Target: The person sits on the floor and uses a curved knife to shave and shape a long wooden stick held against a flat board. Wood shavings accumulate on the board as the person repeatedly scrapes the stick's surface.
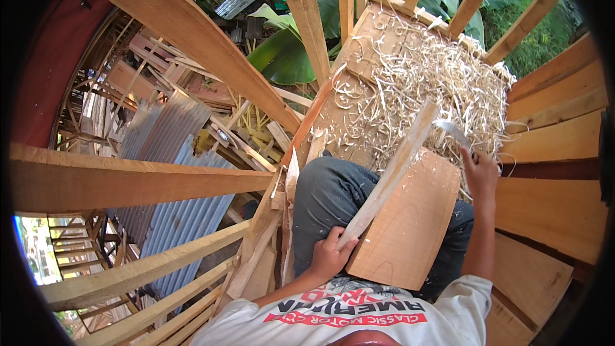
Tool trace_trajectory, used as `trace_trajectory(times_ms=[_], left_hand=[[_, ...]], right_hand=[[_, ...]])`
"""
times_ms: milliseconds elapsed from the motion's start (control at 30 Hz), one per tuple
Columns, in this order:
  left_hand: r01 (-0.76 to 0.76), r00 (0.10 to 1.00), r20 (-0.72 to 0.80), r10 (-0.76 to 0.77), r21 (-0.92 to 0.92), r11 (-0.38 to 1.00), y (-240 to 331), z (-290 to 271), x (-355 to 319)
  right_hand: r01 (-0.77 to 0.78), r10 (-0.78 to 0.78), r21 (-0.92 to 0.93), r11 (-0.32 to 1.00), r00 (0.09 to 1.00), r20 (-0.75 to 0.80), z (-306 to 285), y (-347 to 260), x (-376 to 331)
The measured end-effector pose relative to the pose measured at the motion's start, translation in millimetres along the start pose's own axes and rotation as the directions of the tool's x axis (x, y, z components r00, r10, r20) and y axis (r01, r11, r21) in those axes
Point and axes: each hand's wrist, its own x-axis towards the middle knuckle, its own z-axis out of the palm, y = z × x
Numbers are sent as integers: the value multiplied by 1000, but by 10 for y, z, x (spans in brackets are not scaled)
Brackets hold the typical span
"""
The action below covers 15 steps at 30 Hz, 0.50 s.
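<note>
Across my lap rests a wide reddish-brown board (407,227). A long pale strip of wood (391,179) slants over its left edge, from my hip up toward the shavings. My left hand (332,253) is closed around the near end of this strip. My right hand (480,170) grips a knife (453,131) with a curved, shiny blade; its handle is mostly covered by my fingers. The blade points left, close to the far end of the strip; whether it touches the wood I cannot tell.
Curled wood shavings (429,70) cover much of the plank floor (333,125) ahead. Upright wooden slats (307,19) form a railing in front and on my left. Wide boards (551,211) close the right side. Below, beyond the railing, lie corrugated metal sheets (186,186) and scattered timber.
</note>
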Motion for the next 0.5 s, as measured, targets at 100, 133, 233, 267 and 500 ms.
trace_trajectory(times_ms=[100, 133, 233, 267, 500], left_hand=[[43, 998, 48, -39, -90, 995, -70, -98, -53], [63, 996, 62, -57, -106, 992, -141, -109, -86], [254, 955, 215, -205, -231, 939, -120, -182, -57], [337, 924, 280, -261, -275, 900, -92, -204, -52], [292, 921, 370, -119, -457, 840, -62, -282, -89]], right_hand=[[34, -43, 187, 982, 998, 44, 243, -102, -321], [53, -64, 206, 977, 997, 51, 332, -121, -398], [69, -82, 230, 971, 996, 46, 386, -94, -492], [66, -76, 238, 969, 996, 34, 352, -93, -480], [-18, 4, 256, 967, 998, 56, 207, 357, -283]])
